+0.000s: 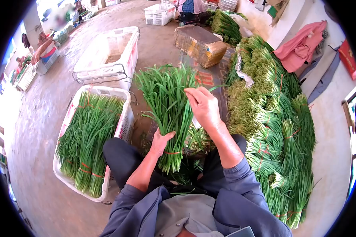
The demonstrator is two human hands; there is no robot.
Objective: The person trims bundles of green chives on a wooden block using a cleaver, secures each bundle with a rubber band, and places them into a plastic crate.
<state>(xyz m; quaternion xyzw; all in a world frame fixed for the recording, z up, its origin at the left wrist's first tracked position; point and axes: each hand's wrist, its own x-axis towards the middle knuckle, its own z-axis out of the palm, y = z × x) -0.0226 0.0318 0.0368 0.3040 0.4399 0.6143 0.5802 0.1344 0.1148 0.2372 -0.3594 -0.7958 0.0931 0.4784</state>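
At the near middle of the concrete floor (39, 130), between the person's knees, one long green leafy bunch (166, 89) with pale stalks stands upright. Left hand (161, 141): grip closed around its stalks. Right hand (203, 106): fingertips pressed together beside the leaves; whether they pinch a blade cannot be told. Done: one red band (173, 153) is around the bunch; banded bundles (89, 138) lie in the white plastic crate (106, 90) at left. Left, as judged: this bunch is not yet laid down. Count: bunches held, one; near white crates, two, including the larger one (135, 53) beyond; taped brown cartons, one; green heap (265, 118) at right, one, its bundles uncountable.
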